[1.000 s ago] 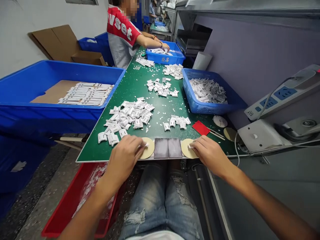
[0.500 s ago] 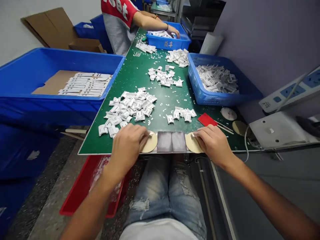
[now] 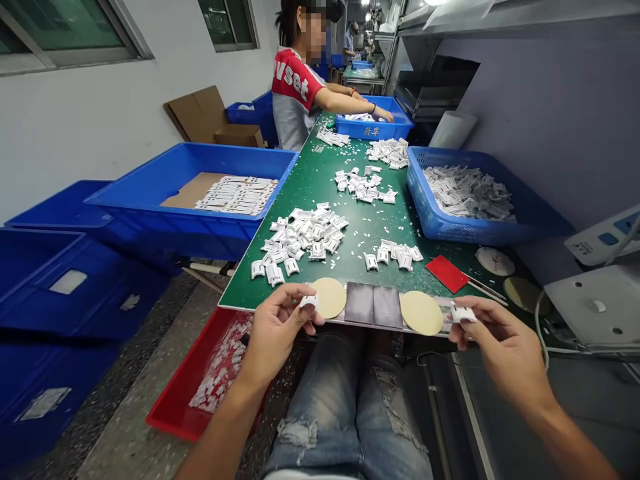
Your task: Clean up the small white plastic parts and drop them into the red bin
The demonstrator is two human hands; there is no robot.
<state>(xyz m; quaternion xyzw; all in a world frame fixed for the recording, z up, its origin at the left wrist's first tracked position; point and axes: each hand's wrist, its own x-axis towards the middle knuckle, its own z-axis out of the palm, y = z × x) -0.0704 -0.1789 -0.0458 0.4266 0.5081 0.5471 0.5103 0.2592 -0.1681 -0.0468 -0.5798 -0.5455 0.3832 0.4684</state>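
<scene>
Between thumb and fingers, my left hand (image 3: pixel 281 327) pinches a small white plastic part (image 3: pixel 309 301), just left of a pale yellow round pad (image 3: pixel 330 298). My right hand (image 3: pixel 505 340) pinches another white plastic part (image 3: pixel 463 313), right of a second yellow round pad (image 3: pixel 422 313). Two dark grey square pads (image 3: pixel 373 305) lie side by side between the yellow ones, along the front edge of the green table (image 3: pixel 367 230). Beyond the pads are a large heap of white parts (image 3: pixel 306 233) on the left and a smaller group (image 3: pixel 394 255) nearer the middle.
A blue basket of white parts (image 3: pixel 493 230) stands at the right, near a red square (image 3: pixel 448 273) and thin sticks. Left of the table is a blue bin (image 3: pixel 210 223) with rows of strips. Below sits a red tray (image 3: pixel 175 400). A co-worker (image 3: pixel 300 100) reaches into another blue bin (image 3: pixel 373 130).
Both hands have moved off the yellow pads, outward to either side, and turned so the white parts show. The head view has tilted up and shifted left.
</scene>
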